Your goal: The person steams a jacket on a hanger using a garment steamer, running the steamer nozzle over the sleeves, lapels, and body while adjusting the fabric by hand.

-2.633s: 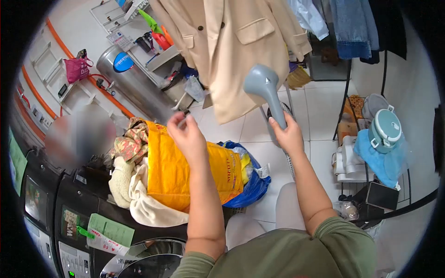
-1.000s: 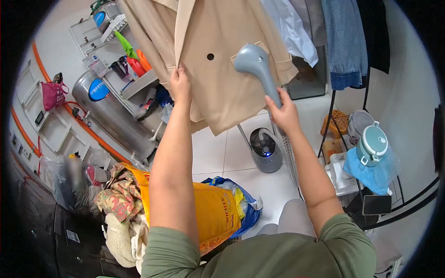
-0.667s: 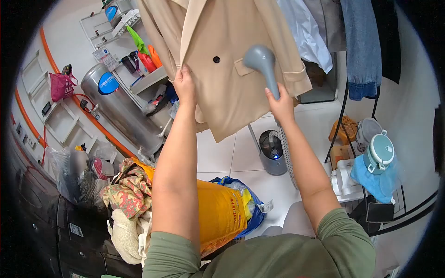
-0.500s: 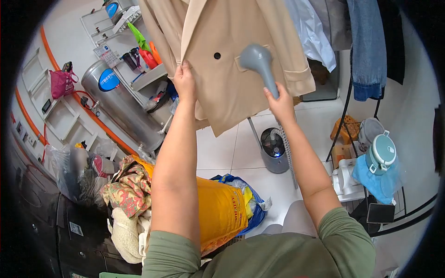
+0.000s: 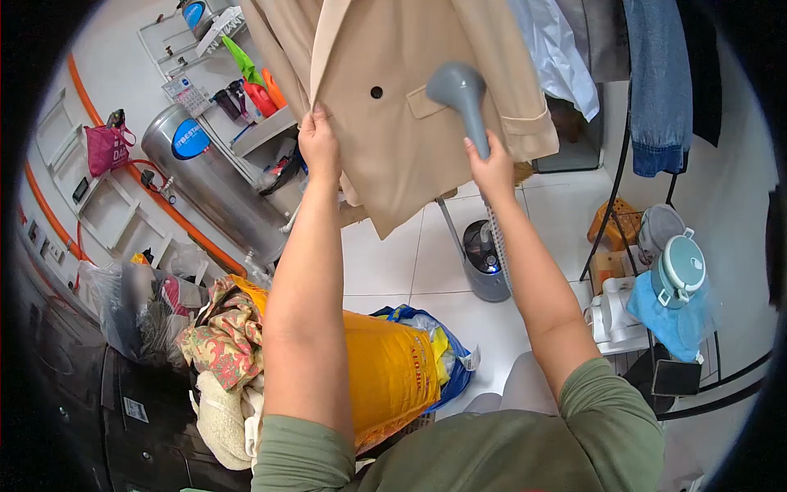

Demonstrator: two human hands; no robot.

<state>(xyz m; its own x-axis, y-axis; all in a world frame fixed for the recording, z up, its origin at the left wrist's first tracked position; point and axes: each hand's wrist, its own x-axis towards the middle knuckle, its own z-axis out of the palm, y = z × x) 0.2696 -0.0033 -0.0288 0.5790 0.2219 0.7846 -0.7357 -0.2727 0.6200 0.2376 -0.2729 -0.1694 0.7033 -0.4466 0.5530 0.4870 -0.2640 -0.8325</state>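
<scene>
A beige coat (image 5: 410, 148) with a black button hangs in front of me at the top centre. My left hand (image 5: 319, 146) pinches the coat's front edge, level with a point just below the button. My right hand (image 5: 492, 168) is wrapped round the handle of a grey garment steamer head (image 5: 457, 86). The steamer head lies over the coat by the pocket flap, beside the sleeve; whether it touches the cloth I cannot tell. A ribbed hose runs down from the handle to the steamer base (image 5: 485, 262) on the tiled floor.
A yellow bag (image 5: 385, 369) and piled clothes (image 5: 225, 336) are at the lower left, near a dark machine (image 5: 139, 435). A metal tank (image 5: 205, 180) stands at the left. Denim (image 5: 656, 82) hangs at the right, above a rack holding a teal-lidded pot (image 5: 682, 266).
The steamer head has moved slightly up and to the right, uncovering more of the pocket flap. My left hand, still on the coat edge, has shifted slightly left.
</scene>
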